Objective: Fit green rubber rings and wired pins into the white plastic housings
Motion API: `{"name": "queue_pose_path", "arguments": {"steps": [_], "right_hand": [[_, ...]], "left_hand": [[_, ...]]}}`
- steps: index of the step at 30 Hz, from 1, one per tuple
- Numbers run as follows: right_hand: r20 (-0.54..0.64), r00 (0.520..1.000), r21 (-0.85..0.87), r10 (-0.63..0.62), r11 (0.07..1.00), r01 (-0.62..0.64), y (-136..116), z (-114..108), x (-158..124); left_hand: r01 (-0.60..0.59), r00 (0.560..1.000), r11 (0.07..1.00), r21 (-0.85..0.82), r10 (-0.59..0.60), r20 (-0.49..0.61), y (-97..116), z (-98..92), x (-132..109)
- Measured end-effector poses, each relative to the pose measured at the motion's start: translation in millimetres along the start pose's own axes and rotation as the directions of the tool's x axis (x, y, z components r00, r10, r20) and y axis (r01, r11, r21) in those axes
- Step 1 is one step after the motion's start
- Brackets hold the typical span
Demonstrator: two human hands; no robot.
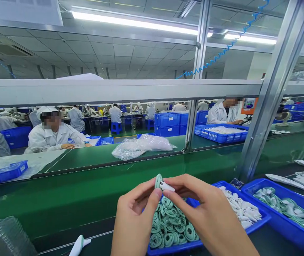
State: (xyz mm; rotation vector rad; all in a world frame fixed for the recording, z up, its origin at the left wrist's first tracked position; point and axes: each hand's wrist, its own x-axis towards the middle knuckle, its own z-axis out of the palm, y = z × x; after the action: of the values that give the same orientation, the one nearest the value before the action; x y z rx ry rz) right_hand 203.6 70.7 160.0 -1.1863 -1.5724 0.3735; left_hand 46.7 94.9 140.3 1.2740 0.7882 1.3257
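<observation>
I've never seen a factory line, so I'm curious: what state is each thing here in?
Left hand: pinching a green ring
Right hand: pinching a white piece
Green ring: upright, touching the white piece
Blue crate: heaped with more rings and white pieces
Plastic bag: crumpled on the bench

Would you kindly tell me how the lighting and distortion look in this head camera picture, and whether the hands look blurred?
In the head view, the ceiling lights glare white, the metal post leans from wide-angle bending, and the top right corner falls dark; the green ring and white piece held by the left hand and right hand look fairly sharp.
</observation>
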Motion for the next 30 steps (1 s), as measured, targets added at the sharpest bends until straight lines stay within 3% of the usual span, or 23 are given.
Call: {"name": "queue_pose_path", "arguments": {"steps": [5,11,19,24,30], "right_hand": [[0.012,1.0,0.001,-0.01,1.0,0.01,-1,5,4],[-0.01,0.999,-0.115,-0.045,0.992,0.043,0,9,1],[-0.045,0.997,-0.003,-0.055,0.998,0.055,13,33,-2],[0.02,0.993,-0.016,-0.118,0.993,0.119,17,33,-1],[-0.036,0.996,0.065,-0.083,0.994,0.086,16,32,-3]], "left_hand": [[-0.055,0.997,0.976,0.213,0.067,-0.049,-2,-0.9,-3],[-0.119,0.978,0.831,0.544,0.192,-0.078,7,3.6,-11],[-0.067,0.968,0.779,0.624,0.202,-0.148,3,0.2,-11],[-0.162,0.955,0.703,0.693,0.288,-0.068,11,-3.0,-14],[-0.172,0.951,0.764,0.622,0.293,-0.096,15,-1.0,-17]]}}
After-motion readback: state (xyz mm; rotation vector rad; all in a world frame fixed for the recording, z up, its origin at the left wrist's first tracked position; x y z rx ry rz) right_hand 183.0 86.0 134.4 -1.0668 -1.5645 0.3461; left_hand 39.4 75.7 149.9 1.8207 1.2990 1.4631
